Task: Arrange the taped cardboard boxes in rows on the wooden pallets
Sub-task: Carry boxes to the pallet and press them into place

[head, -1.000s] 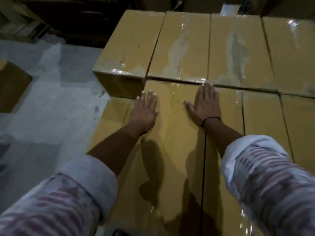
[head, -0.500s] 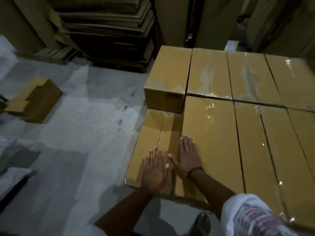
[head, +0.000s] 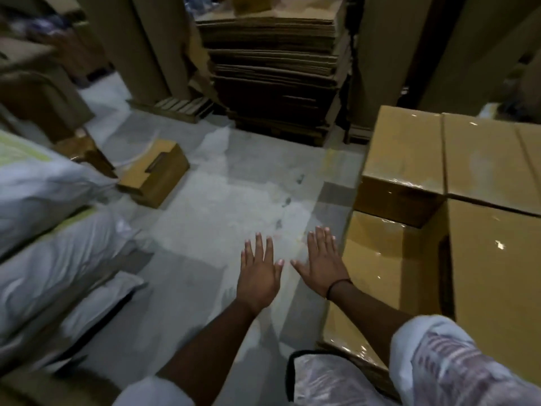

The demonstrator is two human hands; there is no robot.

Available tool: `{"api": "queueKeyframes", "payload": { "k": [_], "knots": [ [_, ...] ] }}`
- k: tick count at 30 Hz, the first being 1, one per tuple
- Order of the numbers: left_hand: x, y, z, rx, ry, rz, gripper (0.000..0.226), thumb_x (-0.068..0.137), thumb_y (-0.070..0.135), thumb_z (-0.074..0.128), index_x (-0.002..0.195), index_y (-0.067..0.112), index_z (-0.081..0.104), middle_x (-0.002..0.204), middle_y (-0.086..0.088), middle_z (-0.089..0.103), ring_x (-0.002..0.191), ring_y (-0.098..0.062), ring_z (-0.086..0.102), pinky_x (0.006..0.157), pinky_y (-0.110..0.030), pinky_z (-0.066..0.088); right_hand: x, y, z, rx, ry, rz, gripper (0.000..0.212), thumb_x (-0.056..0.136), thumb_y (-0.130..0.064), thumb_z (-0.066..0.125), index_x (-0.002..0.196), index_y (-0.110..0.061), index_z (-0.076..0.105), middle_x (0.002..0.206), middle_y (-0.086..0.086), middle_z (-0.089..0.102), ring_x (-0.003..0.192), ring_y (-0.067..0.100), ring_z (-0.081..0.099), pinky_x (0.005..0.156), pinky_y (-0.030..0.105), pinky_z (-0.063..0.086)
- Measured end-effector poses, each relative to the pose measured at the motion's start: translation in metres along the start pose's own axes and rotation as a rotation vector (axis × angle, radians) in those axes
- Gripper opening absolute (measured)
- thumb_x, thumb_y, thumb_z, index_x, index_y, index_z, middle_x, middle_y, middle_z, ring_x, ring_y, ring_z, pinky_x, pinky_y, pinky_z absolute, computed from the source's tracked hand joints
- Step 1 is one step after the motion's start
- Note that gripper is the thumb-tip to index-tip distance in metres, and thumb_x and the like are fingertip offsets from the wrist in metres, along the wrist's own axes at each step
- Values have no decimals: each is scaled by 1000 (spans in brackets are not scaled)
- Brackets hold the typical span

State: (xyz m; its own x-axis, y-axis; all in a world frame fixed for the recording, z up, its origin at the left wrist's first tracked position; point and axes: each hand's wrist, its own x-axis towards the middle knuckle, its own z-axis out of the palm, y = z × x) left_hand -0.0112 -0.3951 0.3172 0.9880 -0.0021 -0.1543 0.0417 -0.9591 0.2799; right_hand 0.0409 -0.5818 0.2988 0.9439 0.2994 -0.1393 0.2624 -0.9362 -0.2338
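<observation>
1. The concrete floor (head: pixel 219 200) fills the middle of the frame. It is grey, patchy and scuffed, with pale dusty areas. We judge it could be slick underfoot when carrying a load.
2. The taped cardboard boxes (head: pixel 483 259) stand in tight rows along the right edge. They are long tan blocks with glossy clear tape over their seams. We cannot see any pallet beneath them. A lower box (head: pixel 377 265) juts out one step below the rest. We judge the shiny tape could let palms slide, and that the open step may leave the next box tilted.
3. White woven sacks (head: pixel 44 230) are piled soft and bulging at the left edge, narrowing the walkway.
4. A stack of flattened cardboard (head: pixel 272 68) stands at top centre, with ragged, uneven edges.
5. A small loose box (head: pixel 155 174) sits skewed on the floor at centre left, with a slot in its top. We judge it a trip hazard in this dim light.
6. Both hands are flat with fingers spread, holding nothing, side by side over the floor at lower centre. The left hand (head: pixel 259 276) has its thumb close to that of the right hand (head: pixel 323 266), which hovers just beside the lower box.
7. A thin dark wristband (head: pixel 336 284) circles the right wrist.
</observation>
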Motion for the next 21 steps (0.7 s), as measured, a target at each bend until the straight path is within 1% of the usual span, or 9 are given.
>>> {"api": "queueKeyframes", "payload": {
  "k": [2, 4, 8, 12, 15, 16, 19, 21],
  "knots": [
    [7, -40, -12, 3, -12, -89, 73, 105, 59, 5, 164, 18, -5, 170, -12, -17, 156, -40, -14, 125, -48, -7, 28, -29, 5, -3, -17, -44, 94, 97, -75, 19, 162, -11, -4, 166, 15, -18, 153, 34, -21, 125, 48, -9],
    [15, -80, -24, -26, 10, -175, 69, 107, 55, 14, 164, 21, -6, 170, -11, -18, 155, -41, -15, 124, -49, -8, 60, -62, 8, -16, -43, -83, 92, 97, -74, 19, 162, -13, -6, 166, 15, -20, 153, 36, -21, 125, 50, -9],
    [49, -167, -56, -83, 74, -312, 69, 107, 54, 22, 165, 23, 0, 171, -10, -14, 156, -44, -7, 125, -54, -1, 146, -149, 21, 5, -67, -215, 90, 98, -73, 19, 162, -15, -7, 166, 15, -21, 152, 37, -23, 124, 51, -11],
    [109, -252, -92, -80, 83, -427, 70, 107, 56, 23, 165, 23, 4, 171, -11, -10, 156, -45, -1, 126, -56, 3, 245, -236, 31, 34, -106, -357, 89, 98, -72, 19, 162, -16, -4, 167, 14, -17, 153, 36, -22, 124, 52, -11],
    [146, -310, -114, -20, 67, -469, 77, 103, 65, 13, 165, 20, 12, 171, -16, 2, 153, -50, 12, 123, -60, 12, 322, -285, 27, 35, -149, -415, 87, 98, -72, 18, 163, -17, -3, 168, 13, -14, 153, 36, -21, 124, 52, -10],
    [164, -331, -125, -4, 46, -498, 78, 102, 67, 12, 165, 21, 13, 171, -16, 4, 152, -50, 14, 123, -60, 12, 353, -302, 23, 39, -164, -429, 87, 99, -72, 18, 163, -18, -2, 169, 13, -13, 153, 36, -19, 124, 52, -10],
    [212, -379, -150, 0, 26, -556, 73, 103, 63, 16, 165, 25, 8, 172, -12, 0, 154, -45, 10, 123, -57, 7, 423, -334, 9, 50, -180, -467, 84, 100, -70, 21, 163, -18, 2, 170, 12, -7, 154, 36, -15, 125, 51, -7],
    [246, -404, -165, -29, 54, -574, 71, 105, 61, 19, 164, 25, 10, 172, -12, 3, 155, -44, 10, 124, -56, 8, 467, -351, 4, 54, -189, -476, 83, 100, -69, 22, 163, -18, 4, 170, 12, -4, 155, 36, -13, 125, 51, -5]
  ]
}}
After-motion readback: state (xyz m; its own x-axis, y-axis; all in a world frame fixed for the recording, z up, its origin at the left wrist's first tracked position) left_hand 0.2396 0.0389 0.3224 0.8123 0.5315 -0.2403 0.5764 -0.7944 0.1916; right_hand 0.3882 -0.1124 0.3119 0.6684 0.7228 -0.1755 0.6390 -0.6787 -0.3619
